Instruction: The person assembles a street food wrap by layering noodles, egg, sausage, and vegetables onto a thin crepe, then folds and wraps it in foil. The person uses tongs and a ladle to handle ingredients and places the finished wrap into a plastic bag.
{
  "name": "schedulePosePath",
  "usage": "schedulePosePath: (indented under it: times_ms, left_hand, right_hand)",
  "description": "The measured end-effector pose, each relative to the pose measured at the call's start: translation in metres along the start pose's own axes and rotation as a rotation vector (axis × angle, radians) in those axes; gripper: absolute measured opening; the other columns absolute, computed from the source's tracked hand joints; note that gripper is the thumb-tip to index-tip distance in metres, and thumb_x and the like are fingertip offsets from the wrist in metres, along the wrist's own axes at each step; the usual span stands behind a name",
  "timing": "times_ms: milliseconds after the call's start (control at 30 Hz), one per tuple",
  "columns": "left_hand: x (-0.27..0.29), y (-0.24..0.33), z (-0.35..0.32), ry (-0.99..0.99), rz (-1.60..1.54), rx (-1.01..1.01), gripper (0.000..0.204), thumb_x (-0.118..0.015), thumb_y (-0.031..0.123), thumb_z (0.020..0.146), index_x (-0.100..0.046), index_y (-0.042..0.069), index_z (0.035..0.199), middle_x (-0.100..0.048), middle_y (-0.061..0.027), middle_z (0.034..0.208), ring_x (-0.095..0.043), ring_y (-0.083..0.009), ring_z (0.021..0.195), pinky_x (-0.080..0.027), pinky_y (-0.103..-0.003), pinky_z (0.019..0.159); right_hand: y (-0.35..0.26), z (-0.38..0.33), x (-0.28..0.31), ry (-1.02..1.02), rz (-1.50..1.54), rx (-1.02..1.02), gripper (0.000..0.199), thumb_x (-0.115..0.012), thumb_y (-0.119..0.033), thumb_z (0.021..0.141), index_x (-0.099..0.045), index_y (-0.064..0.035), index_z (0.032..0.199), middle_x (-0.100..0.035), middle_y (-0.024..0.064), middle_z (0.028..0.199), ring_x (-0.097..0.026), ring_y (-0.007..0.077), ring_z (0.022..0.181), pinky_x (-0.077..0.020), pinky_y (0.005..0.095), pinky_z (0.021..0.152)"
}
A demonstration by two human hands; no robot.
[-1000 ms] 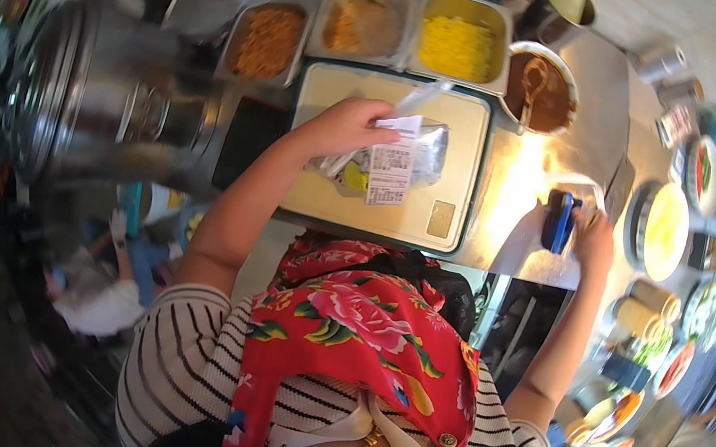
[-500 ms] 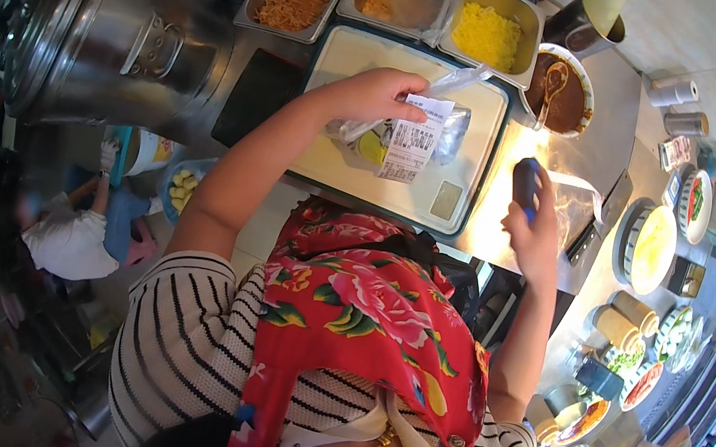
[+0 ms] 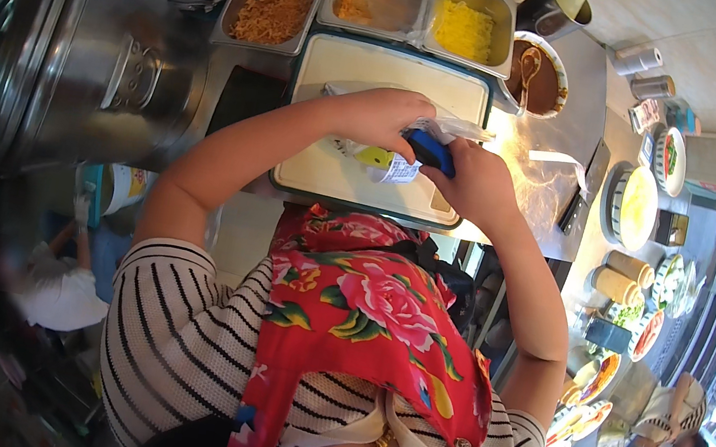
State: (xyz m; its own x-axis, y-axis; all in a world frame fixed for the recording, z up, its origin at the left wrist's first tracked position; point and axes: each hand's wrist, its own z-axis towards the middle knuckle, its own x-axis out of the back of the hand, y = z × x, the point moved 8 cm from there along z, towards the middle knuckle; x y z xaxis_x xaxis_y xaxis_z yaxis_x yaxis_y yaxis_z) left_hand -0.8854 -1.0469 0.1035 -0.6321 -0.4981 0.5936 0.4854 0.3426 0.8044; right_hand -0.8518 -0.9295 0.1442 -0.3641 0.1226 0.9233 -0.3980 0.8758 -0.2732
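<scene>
My left hand (image 3: 382, 115) is closed on the gathered top of a clear plastic bag (image 3: 463, 128). A printed white receipt slip (image 3: 400, 172) hangs at the bag, partly under my fingers. My right hand (image 3: 482, 184) grips a blue and black stapler (image 3: 433, 152), held against the bag top close to my left fingertips. Its jaws are hidden between my hands. Something yellow-green shows through the bag, which lies on a cream cutting board (image 3: 318, 180) with a dark green rim.
Metal pans of shredded orange food (image 3: 271, 9) and yellow shreds (image 3: 464, 30) line the board's far side. A bowl of brown sauce (image 3: 546, 80) with a spoon stands far right. A knife (image 3: 582, 191) lies right of the board, a large steel pot (image 3: 106, 74) left.
My right hand has brought the stapler left from beside the board to the bag top. My left hand still holds the bag; the receipt is now more covered.
</scene>
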Motion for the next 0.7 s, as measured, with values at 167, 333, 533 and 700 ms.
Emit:
schedulePosePath:
  times_ms: [167, 333, 533, 700]
  left_hand:
    - [0.002, -0.022, 0.008, -0.058, -0.076, 0.037, 0.049, -0.084, 0.022, 0.072, -0.059, 0.002, 0.110, -0.061, -0.0154, 0.103, -0.059, -0.0326, 0.100, -0.047, -0.040, 0.087]
    - [0.001, -0.031, 0.015, -0.077, -0.038, -0.013, 0.049, -0.085, 0.023, 0.073, -0.059, 0.003, 0.109, -0.061, -0.0124, 0.104, -0.059, -0.0284, 0.099, -0.048, -0.037, 0.086]
    - [0.001, -0.060, 0.008, -0.129, -0.456, 0.205, 0.040, -0.073, 0.028, 0.090, -0.061, 0.001, 0.116, -0.069, -0.0093, 0.105, -0.065, -0.0182, 0.096, -0.051, -0.031, 0.084]
    - [-0.012, -0.058, 0.011, -0.024, -0.869, 0.370, 0.033, -0.061, 0.028, 0.099, -0.066, -0.001, 0.112, -0.071, -0.0064, 0.099, -0.067, -0.0113, 0.087, -0.053, -0.028, 0.080]
  right_hand:
    - [0.004, 0.011, -0.009, 0.073, 0.086, -0.079, 0.040, -0.073, -0.040, 0.084, -0.061, -0.0041, 0.096, -0.067, 0.0172, 0.081, -0.067, 0.0376, 0.078, -0.0533, 0.0466, 0.069]
    - [0.009, 0.018, -0.021, 0.030, 0.088, -0.176, 0.039, -0.074, -0.039, 0.083, -0.062, -0.0044, 0.095, -0.067, 0.0177, 0.081, -0.066, 0.0387, 0.078, -0.0527, 0.0468, 0.070]
    - [0.056, -0.016, -0.033, 0.258, 0.695, -0.176, 0.049, -0.075, -0.040, 0.084, -0.062, -0.0015, 0.111, -0.070, 0.0201, 0.092, -0.068, 0.0369, 0.084, -0.0525, 0.0422, 0.074]
    - [0.165, -0.077, -0.067, 0.420, 0.467, -0.736, 0.063, -0.075, -0.031, 0.085, -0.052, 0.0043, 0.132, -0.066, 0.0253, 0.110, -0.065, 0.0405, 0.101, -0.0512, 0.0438, 0.086]
